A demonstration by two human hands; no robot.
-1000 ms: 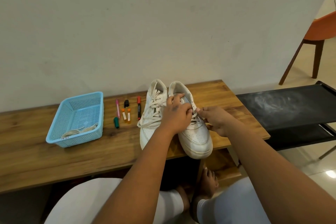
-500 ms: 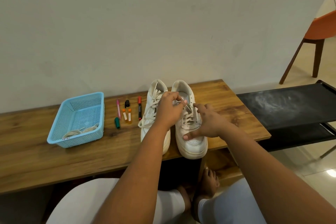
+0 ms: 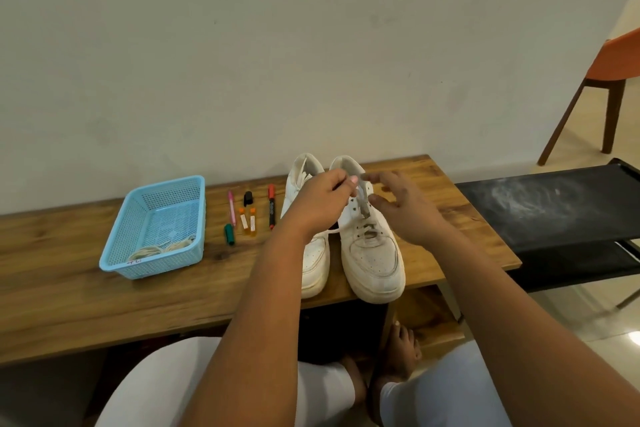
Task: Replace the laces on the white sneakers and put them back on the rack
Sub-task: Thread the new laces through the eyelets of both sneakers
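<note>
Two white sneakers (image 3: 349, 236) side by side at the near edge of the wooden bench (image 3: 69, 288), toes toward the seated person, right of its middle. Left hand (image 3: 320, 203) above the right-hand shoe's tongue, fingers curled, pinching a pale lace (image 3: 362, 199) that runs down to the eyelets. Right hand (image 3: 405, 206) just beside it, fingers spread and loose, holding nothing — lace blurred. Left forearm hides much of the left-hand shoe. Blue basket (image 3: 117, 243) toward the left end, coiled laces (image 3: 162, 248) inside; red scrawl on its near rim, unreadable. Markers (image 3: 247, 213) between basket and shoes, print too small to read. Black rack (image 3: 554, 208) off the bench's right end; orange chair (image 3: 616, 62) behind
</note>
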